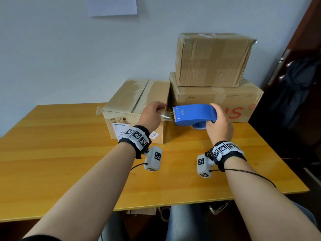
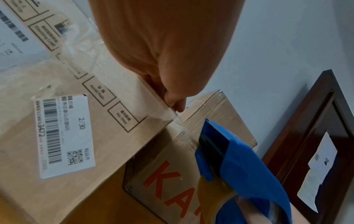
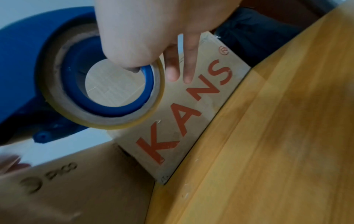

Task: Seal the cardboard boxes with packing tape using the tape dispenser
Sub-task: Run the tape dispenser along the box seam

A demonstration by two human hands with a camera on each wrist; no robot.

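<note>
Yellow wood-grain table [image 1: 69, 153] against a pale wall; dark brown door [image 1: 304, 49] at right with a dark bag [image 1: 298, 87] hung on the handle. Near box [image 1: 135, 108], brown corrugated cardboard, rectangular, top flaps shut under old wrinkled glossy tape, white barcode label [image 2: 65, 136] and printed handling symbols on the front face. Just right of it, touching or nearly so, wide flat KANS box [image 1: 243, 101] with red lettering, and a smaller creased box [image 1: 212, 60] stacked on top, also taped. White sheet of paper [image 1: 112, 6] on the wall above.

Tape dispenser [image 1: 194, 113], blue smooth plastic, curved hood, serrated metal edge at the nose, held in the air in front of the KANS box, nose pointing at the near box's right front corner. Tape roll [image 3: 99, 94] inside, yellowish clear on a blue hub. Right hand [image 1: 219, 124] grips the dispenser from the rear, fingers over the hood, thumb hooked into the hub; two fingers stick out straight behind the roll. Left hand [image 1: 151, 115] fingers curled, pinching the free end of the clear tape strip [image 1: 166, 116] at the box's upper right front corner; short crinkled strip stretched taut from the fingertips [image 2: 177, 104] to the dispenser's blade. Left hand hides that corner in the head view
</note>
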